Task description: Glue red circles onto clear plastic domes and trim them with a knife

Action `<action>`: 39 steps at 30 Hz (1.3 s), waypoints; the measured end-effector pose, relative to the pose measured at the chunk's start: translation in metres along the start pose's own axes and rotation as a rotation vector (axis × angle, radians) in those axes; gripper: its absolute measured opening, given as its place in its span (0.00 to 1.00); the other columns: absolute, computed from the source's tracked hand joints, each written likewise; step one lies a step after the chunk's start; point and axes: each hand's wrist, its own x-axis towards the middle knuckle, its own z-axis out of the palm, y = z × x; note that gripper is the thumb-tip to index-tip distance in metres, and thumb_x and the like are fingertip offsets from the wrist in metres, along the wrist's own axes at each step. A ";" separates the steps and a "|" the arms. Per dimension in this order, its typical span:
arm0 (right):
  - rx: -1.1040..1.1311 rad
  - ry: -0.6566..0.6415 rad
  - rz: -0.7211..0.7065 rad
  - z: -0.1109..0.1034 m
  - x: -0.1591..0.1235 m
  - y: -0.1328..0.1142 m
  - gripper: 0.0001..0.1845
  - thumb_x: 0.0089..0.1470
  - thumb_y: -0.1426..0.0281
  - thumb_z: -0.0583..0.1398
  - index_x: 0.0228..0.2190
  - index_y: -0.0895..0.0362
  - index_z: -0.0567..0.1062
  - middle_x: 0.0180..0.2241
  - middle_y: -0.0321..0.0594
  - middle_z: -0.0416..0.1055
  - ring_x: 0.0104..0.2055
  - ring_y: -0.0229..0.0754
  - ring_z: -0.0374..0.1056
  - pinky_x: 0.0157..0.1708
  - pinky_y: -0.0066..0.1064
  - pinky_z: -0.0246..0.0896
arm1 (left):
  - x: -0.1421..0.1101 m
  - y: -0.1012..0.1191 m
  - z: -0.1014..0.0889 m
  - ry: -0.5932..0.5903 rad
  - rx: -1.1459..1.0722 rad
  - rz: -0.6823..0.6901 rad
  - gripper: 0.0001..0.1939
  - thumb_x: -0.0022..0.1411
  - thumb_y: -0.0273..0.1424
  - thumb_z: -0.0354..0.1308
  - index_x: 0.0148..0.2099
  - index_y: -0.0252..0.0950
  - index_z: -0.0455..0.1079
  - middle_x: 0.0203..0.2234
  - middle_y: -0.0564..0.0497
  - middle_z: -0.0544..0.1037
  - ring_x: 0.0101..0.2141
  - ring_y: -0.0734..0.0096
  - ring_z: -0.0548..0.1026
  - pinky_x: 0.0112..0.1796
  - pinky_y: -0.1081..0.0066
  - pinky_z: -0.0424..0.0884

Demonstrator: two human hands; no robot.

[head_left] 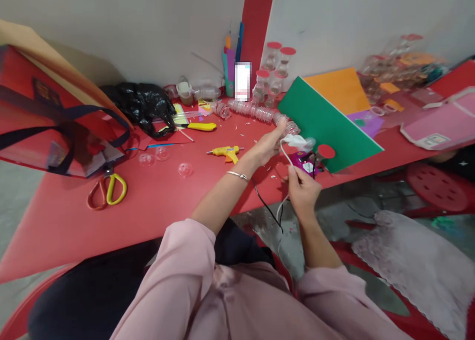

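Observation:
My left hand [270,143] reaches over the red table [156,201] with its fingers closed on a small white plug-like block [297,141] at the end of a white cable [285,157]. Lower down, near the table's front edge, my right hand [302,187] pinches that same white cable. A black cord [267,206] hangs down beside it. A row of clear plastic cups [256,112] lies just behind my left hand. A yellow glue gun [227,153] rests to its left.
A green sheet [326,122] and an orange sheet [339,88] lean at the right. Scissors [109,190] lie at the left, beside a red bag [44,117] and a black plastic bag [143,105]. Red-lidded jars [276,68] stand by the wall. A red stool [440,184] stands right.

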 end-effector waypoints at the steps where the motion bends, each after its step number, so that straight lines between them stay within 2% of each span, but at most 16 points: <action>1: -0.123 -0.026 -0.012 0.011 0.008 0.004 0.26 0.69 0.53 0.53 0.41 0.57 0.85 0.30 0.44 0.81 0.32 0.43 0.75 0.36 0.31 0.64 | 0.004 0.001 -0.001 0.008 0.026 0.010 0.29 0.67 0.54 0.57 0.55 0.36 0.76 0.61 0.38 0.75 0.62 0.52 0.73 0.60 0.58 0.68; 4: -0.484 -0.122 0.003 0.038 0.020 0.014 0.25 0.70 0.57 0.52 0.49 0.56 0.83 0.39 0.49 0.82 0.36 0.45 0.73 0.34 0.31 0.55 | 0.001 -0.005 -0.015 0.079 0.080 0.020 0.31 0.69 0.54 0.54 0.61 0.37 0.72 0.68 0.38 0.67 0.66 0.53 0.69 0.62 0.58 0.65; 6: -0.612 -0.180 -0.003 0.047 0.020 0.017 0.25 0.71 0.58 0.51 0.53 0.55 0.81 0.42 0.49 0.82 0.38 0.45 0.73 0.33 0.32 0.50 | -0.009 -0.013 -0.028 0.135 0.136 0.023 0.30 0.69 0.54 0.54 0.59 0.36 0.73 0.63 0.36 0.72 0.63 0.53 0.72 0.61 0.58 0.67; 9: -0.695 -0.254 -0.041 0.047 0.016 0.016 0.24 0.72 0.58 0.50 0.52 0.53 0.81 0.42 0.48 0.81 0.38 0.45 0.73 0.32 0.33 0.47 | -0.025 -0.022 -0.046 0.217 0.241 0.044 0.28 0.68 0.55 0.56 0.51 0.36 0.77 0.50 0.39 0.81 0.56 0.56 0.76 0.57 0.59 0.69; 13: -0.697 -0.199 -0.124 0.037 0.013 0.016 0.24 0.70 0.57 0.53 0.56 0.55 0.79 0.47 0.51 0.79 0.43 0.49 0.73 0.34 0.34 0.54 | -0.036 -0.029 -0.058 0.260 0.363 0.169 0.23 0.65 0.54 0.61 0.41 0.37 0.78 0.34 0.47 0.81 0.44 0.63 0.79 0.48 0.65 0.73; 15: -0.655 -0.134 -0.177 0.035 0.011 0.018 0.27 0.69 0.56 0.54 0.60 0.57 0.75 0.50 0.54 0.78 0.46 0.52 0.72 0.37 0.36 0.59 | -0.043 -0.028 -0.062 0.234 0.424 0.269 0.21 0.65 0.51 0.62 0.38 0.38 0.78 0.31 0.50 0.80 0.40 0.66 0.78 0.44 0.68 0.74; 17: -0.607 -0.087 -0.233 0.032 0.007 0.022 0.29 0.68 0.55 0.55 0.62 0.58 0.73 0.52 0.55 0.77 0.50 0.54 0.71 0.43 0.38 0.63 | -0.055 -0.025 -0.069 0.224 0.477 0.353 0.19 0.65 0.49 0.62 0.37 0.38 0.79 0.32 0.50 0.81 0.39 0.68 0.78 0.43 0.70 0.73; 20: -0.566 -0.025 -0.296 0.027 0.001 0.022 0.28 0.68 0.57 0.56 0.63 0.58 0.72 0.58 0.56 0.72 0.56 0.57 0.68 0.53 0.44 0.64 | -0.084 -0.013 -0.088 0.288 0.522 0.416 0.16 0.65 0.47 0.62 0.38 0.39 0.81 0.37 0.47 0.83 0.42 0.68 0.79 0.47 0.69 0.73; 22: -0.545 -0.004 -0.327 0.025 -0.002 0.013 0.27 0.68 0.59 0.57 0.62 0.58 0.72 0.63 0.57 0.68 0.60 0.59 0.66 0.57 0.48 0.62 | -0.106 -0.002 -0.107 0.375 0.568 0.452 0.16 0.67 0.45 0.60 0.40 0.39 0.81 0.41 0.45 0.84 0.45 0.66 0.80 0.49 0.67 0.73; 24: -0.482 -0.024 -0.363 0.030 -0.002 -0.006 0.25 0.68 0.60 0.57 0.60 0.59 0.74 0.64 0.56 0.68 0.61 0.59 0.66 0.60 0.49 0.60 | -0.127 0.008 -0.131 0.493 0.630 0.490 0.15 0.69 0.44 0.59 0.42 0.39 0.81 0.42 0.44 0.84 0.45 0.65 0.80 0.51 0.64 0.73; 26: -0.374 -0.114 -0.413 0.046 0.000 -0.034 0.22 0.69 0.61 0.57 0.58 0.59 0.76 0.59 0.53 0.74 0.60 0.54 0.68 0.60 0.46 0.61 | -0.142 0.014 -0.157 0.660 0.690 0.544 0.15 0.70 0.43 0.58 0.41 0.38 0.80 0.40 0.45 0.83 0.43 0.65 0.80 0.50 0.65 0.73; 28: -0.312 -0.285 -0.453 0.072 0.005 -0.066 0.18 0.70 0.64 0.56 0.56 0.55 0.77 0.54 0.48 0.78 0.56 0.52 0.71 0.58 0.44 0.62 | -0.150 0.017 -0.179 0.845 0.761 0.596 0.15 0.70 0.42 0.56 0.40 0.37 0.79 0.38 0.46 0.82 0.42 0.66 0.79 0.49 0.66 0.73; 31: -0.332 -0.445 -0.522 0.117 0.012 -0.107 0.18 0.67 0.67 0.60 0.55 0.54 0.77 0.54 0.47 0.78 0.56 0.55 0.70 0.57 0.47 0.61 | -0.153 0.014 -0.200 0.998 0.881 0.601 0.14 0.70 0.39 0.54 0.39 0.36 0.76 0.37 0.47 0.81 0.41 0.67 0.78 0.48 0.67 0.73; 34: -0.369 -0.430 -0.531 0.143 0.013 -0.122 0.26 0.64 0.67 0.63 0.62 0.57 0.71 0.57 0.53 0.74 0.58 0.58 0.67 0.59 0.51 0.58 | -0.154 0.009 -0.209 0.994 1.005 0.549 0.12 0.70 0.36 0.53 0.39 0.37 0.76 0.38 0.46 0.81 0.42 0.66 0.78 0.49 0.66 0.73; 36: -0.380 -0.376 -0.484 0.149 0.008 -0.119 0.31 0.64 0.66 0.63 0.65 0.58 0.67 0.58 0.57 0.72 0.58 0.60 0.66 0.57 0.52 0.59 | -0.158 0.008 -0.215 1.005 1.090 0.502 0.11 0.69 0.34 0.53 0.42 0.38 0.76 0.40 0.46 0.81 0.45 0.65 0.78 0.51 0.65 0.73; 39: -0.357 -0.289 -0.414 0.152 -0.003 -0.112 0.30 0.66 0.64 0.61 0.65 0.58 0.66 0.58 0.57 0.72 0.58 0.60 0.67 0.53 0.50 0.62 | -0.166 0.014 -0.225 1.085 1.196 0.409 0.11 0.68 0.34 0.56 0.46 0.38 0.77 0.45 0.44 0.81 0.48 0.62 0.77 0.52 0.63 0.72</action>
